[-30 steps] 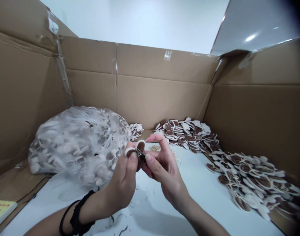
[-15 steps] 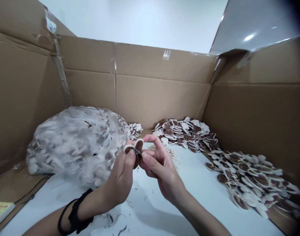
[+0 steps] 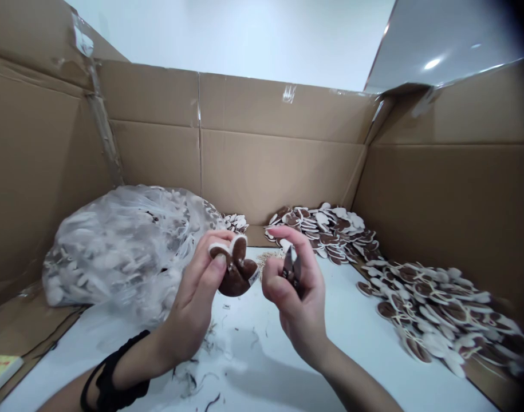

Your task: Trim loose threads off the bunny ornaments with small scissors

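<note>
My left hand [image 3: 199, 292] is closed on a brown fabric piece with white edging [image 3: 235, 281], which has rounded ear-like lobes. Its thumb presses near the base of one lobe, and a small pale tag shows at the right edge. In my right hand [image 3: 302, 303] sits a pair of thread snips [image 3: 292, 268], dark blades pointing up and slightly apart. The fingers wrap round the snips' handles, which are mostly hidden. A gap separates the blades from the fabric piece.
A large clear plastic bag [image 3: 124, 246] full of pale pieces stands at left. Brown-and-white pieces lie in piles at the back right [image 3: 326, 232] and right [image 3: 437, 309]. Thread scraps [image 3: 193, 383] litter the white tabletop [image 3: 279, 355]. Cardboard walls [image 3: 279, 171] enclose it.
My hands have moved apart: the snips have come away from the fabric piece to the right. The piece has turned so more of its brown face shows.
</note>
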Action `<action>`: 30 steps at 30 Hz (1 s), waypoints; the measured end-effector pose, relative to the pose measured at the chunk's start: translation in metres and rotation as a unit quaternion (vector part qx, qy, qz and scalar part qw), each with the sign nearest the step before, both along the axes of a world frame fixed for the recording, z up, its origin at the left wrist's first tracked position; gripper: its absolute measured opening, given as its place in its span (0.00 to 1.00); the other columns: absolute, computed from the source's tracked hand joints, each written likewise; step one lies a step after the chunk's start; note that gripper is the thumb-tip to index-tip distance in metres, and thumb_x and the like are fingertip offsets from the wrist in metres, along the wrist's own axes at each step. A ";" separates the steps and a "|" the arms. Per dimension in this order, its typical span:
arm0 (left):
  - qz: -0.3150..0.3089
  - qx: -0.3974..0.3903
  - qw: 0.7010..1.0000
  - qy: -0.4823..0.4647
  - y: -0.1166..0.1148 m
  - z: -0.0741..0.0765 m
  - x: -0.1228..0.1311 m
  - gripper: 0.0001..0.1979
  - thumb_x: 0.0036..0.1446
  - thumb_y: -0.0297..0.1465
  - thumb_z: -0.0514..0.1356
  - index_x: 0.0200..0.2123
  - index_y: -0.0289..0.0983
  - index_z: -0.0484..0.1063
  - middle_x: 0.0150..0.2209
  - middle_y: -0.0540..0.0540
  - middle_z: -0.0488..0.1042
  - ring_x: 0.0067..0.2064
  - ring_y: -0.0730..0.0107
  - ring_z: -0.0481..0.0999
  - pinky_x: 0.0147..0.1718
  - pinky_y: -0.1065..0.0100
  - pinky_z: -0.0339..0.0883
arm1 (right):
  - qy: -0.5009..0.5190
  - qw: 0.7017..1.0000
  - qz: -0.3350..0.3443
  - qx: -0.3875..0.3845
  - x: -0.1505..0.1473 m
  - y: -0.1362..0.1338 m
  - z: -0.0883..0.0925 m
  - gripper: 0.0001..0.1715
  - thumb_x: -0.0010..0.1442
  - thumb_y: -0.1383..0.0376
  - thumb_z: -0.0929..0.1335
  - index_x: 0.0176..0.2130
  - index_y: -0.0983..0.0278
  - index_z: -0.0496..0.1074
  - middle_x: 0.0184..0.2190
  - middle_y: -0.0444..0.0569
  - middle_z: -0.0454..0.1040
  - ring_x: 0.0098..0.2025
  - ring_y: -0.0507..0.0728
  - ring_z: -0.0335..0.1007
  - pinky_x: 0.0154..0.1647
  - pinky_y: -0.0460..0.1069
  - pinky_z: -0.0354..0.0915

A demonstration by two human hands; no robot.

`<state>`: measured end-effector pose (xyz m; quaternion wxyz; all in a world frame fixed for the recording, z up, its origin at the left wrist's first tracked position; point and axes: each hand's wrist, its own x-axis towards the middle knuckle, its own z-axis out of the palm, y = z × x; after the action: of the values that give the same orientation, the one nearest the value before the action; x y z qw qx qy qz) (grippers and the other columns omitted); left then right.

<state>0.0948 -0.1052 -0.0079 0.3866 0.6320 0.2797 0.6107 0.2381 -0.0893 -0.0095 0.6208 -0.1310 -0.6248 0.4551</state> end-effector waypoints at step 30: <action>0.007 0.114 0.990 0.088 0.006 0.010 -0.022 0.10 0.68 0.36 0.49 0.42 0.42 0.68 0.38 0.48 0.67 0.38 0.68 0.67 0.37 0.69 0.67 | -0.124 0.990 -0.044 0.041 0.001 -0.001 0.004 0.16 0.65 0.60 0.66 0.27 0.61 0.60 0.22 0.39 0.55 0.23 0.49 0.49 0.22 0.45 0.50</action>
<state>0.0727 -0.0988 0.0024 0.2819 0.7212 0.2453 0.5832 0.2394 -0.0901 -0.0057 0.5628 -0.1888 -0.7085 0.3816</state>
